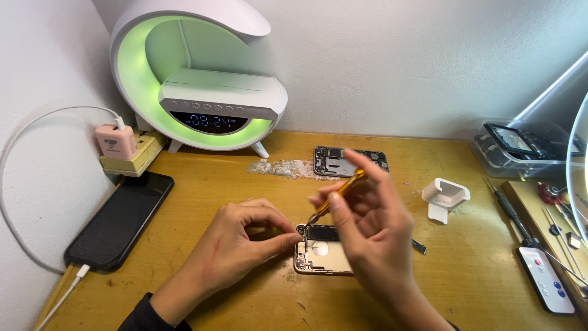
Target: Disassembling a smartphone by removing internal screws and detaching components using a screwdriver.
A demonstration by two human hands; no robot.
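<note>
Two bare hands over an opened gold phone shell [321, 254] on a wooden desk [465, 288], left hand [236, 245] pinching its top corner, right hand [367, 214] gripping an orange-handled screwdriver [337, 196], tip at that corner.

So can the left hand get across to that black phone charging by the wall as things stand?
Probably yes. The left hand is pinching the opened phone, and the wooden desk between it and the black phone looks bare.

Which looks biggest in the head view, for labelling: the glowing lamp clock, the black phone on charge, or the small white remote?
1. Lamp clock, clearly largest.
2. Black phone.
3. White remote, smallest, though it lies nearer the camera than the lamp.
</note>
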